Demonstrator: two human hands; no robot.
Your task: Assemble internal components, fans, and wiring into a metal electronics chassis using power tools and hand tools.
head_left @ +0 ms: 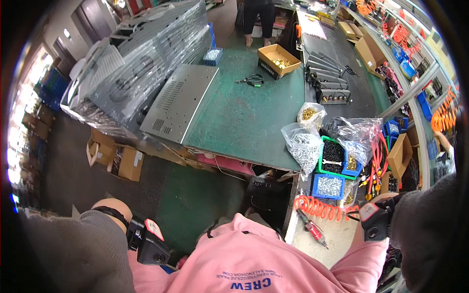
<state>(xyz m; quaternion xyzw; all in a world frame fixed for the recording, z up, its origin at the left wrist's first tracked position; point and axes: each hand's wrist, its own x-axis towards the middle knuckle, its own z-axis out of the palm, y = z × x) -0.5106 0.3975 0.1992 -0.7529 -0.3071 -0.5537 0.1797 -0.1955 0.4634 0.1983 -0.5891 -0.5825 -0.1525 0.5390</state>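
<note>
Grey sleeves come in from both sides, with a small black camera strapped at each wrist. My left hand [115,207] shows only as bare skin beside the strap, low at the left; its fingers are hidden. Of my right hand [385,197], a strip of skin is visible behind the wrist camera, and the fingers cannot be seen. Nothing held is visible at either one. Closest to the right wrist lie a red pen-shaped air screwdriver [314,231] and its coiled orange hose [322,207], on a pale surface. Between my arms is my pink shirt [239,259].
A green-topped bench [234,117] holds a grey perforated panel [181,100], pliers [251,80] and a cardboard box [279,63] of brass parts. Screw bags and a blue bin [328,186] stand nearer. Wrapped panels [141,63] are stacked left. Another person [260,19] stands beyond.
</note>
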